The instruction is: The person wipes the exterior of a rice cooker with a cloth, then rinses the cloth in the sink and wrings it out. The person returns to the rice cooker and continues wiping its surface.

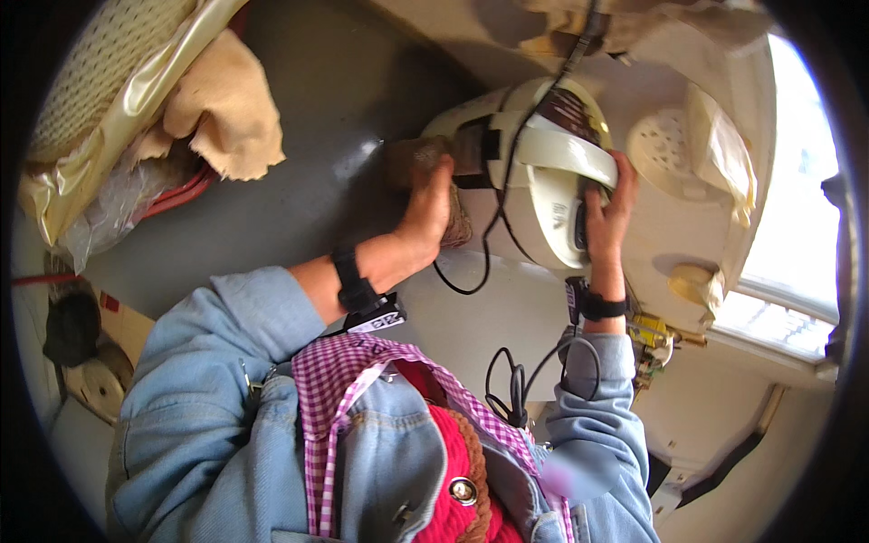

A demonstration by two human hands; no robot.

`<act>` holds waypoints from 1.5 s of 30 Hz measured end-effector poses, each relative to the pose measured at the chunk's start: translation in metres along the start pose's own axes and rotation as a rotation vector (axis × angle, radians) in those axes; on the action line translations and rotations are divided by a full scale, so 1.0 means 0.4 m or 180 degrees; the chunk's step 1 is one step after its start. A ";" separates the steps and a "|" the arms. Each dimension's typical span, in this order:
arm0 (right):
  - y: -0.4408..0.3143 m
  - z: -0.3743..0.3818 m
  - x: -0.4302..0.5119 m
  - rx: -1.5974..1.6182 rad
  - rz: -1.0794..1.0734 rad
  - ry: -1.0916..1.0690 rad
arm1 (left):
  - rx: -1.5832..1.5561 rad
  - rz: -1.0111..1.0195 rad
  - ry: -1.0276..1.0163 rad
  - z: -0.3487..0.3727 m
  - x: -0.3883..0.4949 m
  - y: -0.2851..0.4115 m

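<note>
A white rice cooker (489,203) lies tilted before me, with its lid, curved carrying handle (570,155) and dark control panel facing up and right. My right hand (611,210) grips the cooker near the end of that handle, thumb beside a dark button on the lid. Against the cooker's left side, my left hand (428,210) holds a brown cloth (458,220), bunched around the palm and fingers. Part of the cloth is blurred. A black power cord (506,176) hangs across the cooker and loops below it.
A grey surface (305,203) lies under the cooker. Beige cloth (227,108) and clear plastic bags stand at upper left. On the right, a round perforated white plate (662,146) rests near a bright window (794,170). A coiled black cable (519,400) hangs by my right sleeve.
</note>
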State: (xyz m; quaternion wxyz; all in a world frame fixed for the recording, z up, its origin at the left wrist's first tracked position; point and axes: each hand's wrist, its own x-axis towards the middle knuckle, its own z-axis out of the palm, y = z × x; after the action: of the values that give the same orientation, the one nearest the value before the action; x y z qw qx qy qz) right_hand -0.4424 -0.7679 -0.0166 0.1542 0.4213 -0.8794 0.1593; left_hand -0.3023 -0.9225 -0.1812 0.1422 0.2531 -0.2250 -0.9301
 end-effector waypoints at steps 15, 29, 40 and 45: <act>-0.103 0.022 0.008 -0.0846 0.0483 0.0536 | 0.0634 -0.0574 0.0133 -0.049 0.111 0.046; -0.138 0.023 -0.012 -0.1045 0.0731 0.0741 | 0.0790 0.1656 -0.0710 -0.046 -0.255 0.403; -0.139 0.025 -0.022 -0.0695 0.0595 0.1204 | 0.6600 0.3611 -0.1993 0.264 -0.234 0.284; -0.134 0.036 -0.024 -0.0479 0.0543 0.1409 | 0.7699 0.3199 -0.1933 0.318 -0.216 0.305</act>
State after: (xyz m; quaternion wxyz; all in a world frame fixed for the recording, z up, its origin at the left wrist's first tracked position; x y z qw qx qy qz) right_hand -0.3964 -0.7991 -0.0256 0.3600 0.2877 -0.8660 0.1942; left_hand -0.2803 -0.9503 0.0119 0.0993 -0.1052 -0.9894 -0.0154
